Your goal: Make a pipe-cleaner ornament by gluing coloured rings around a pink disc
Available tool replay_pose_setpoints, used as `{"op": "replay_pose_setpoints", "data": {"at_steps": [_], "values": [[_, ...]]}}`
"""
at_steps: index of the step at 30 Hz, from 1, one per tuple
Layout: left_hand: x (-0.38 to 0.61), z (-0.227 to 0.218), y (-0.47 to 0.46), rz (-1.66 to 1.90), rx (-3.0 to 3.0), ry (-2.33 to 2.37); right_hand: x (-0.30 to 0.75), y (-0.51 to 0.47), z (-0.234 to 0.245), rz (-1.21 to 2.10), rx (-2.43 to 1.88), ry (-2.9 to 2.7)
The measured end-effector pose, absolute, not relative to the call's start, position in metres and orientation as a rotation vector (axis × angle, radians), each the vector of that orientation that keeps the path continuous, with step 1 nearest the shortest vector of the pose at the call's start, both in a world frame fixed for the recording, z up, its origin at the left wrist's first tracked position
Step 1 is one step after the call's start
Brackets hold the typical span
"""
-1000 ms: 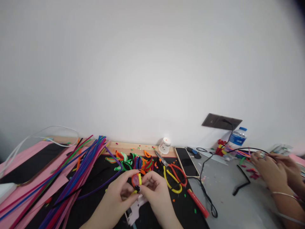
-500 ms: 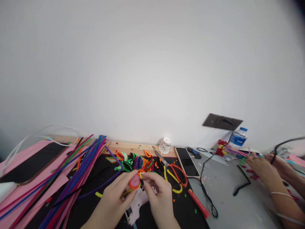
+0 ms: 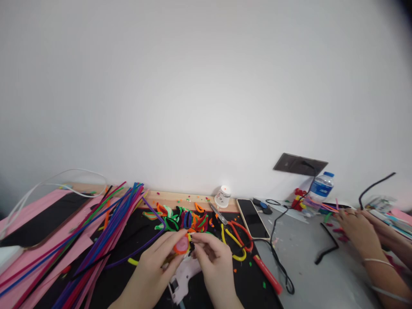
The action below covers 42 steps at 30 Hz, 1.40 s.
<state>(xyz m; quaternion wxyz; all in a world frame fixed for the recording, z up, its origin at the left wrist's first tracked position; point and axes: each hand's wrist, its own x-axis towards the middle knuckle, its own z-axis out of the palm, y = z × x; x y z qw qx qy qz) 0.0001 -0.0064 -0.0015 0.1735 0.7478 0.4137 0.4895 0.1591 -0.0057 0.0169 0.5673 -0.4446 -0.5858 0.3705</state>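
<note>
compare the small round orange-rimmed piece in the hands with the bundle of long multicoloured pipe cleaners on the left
Size: the small round orange-rimmed, pink-centred piece is far shorter than the bundle of long, thin, multicoloured pipe cleaners.
Shape: the piece is rounded; the bundle's strands run mostly straight.
Pose: the piece is held between the left hand and right hand; the bundle lies slanted.
Both show several colours.

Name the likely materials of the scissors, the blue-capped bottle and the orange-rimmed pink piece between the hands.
Scissors: blades probably steel, silvery grey; handles likely smooth plastic or rubber coating, bright orange and yellow.
Blue-capped bottle: probably thin, glossy plastic, as the body looks see-through.
Orange-rimmed pink piece: matt rim, perhaps chenille stem; the pink centre is too small to tell.
</note>
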Motion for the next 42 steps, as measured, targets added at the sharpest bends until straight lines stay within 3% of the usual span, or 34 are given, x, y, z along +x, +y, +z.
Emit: {"op": "replay_pose_setpoints", "data": {"at_steps": [22,32,42], "values": [[0.002,0.012,-0.007,1.348,1.873,1.141,0.16,-0.002,0.027,1.388,-0.924,-1.025],[0.0,0.013,-0.009,1.33,1.837,1.147,0.163,0.001,0.026,1.265,-0.947,-1.093],[0.002,0.014,-0.009,1.316,1.973,1.169,0.162,-0.001,0.026,1.385,-0.993,-1.147]]}}
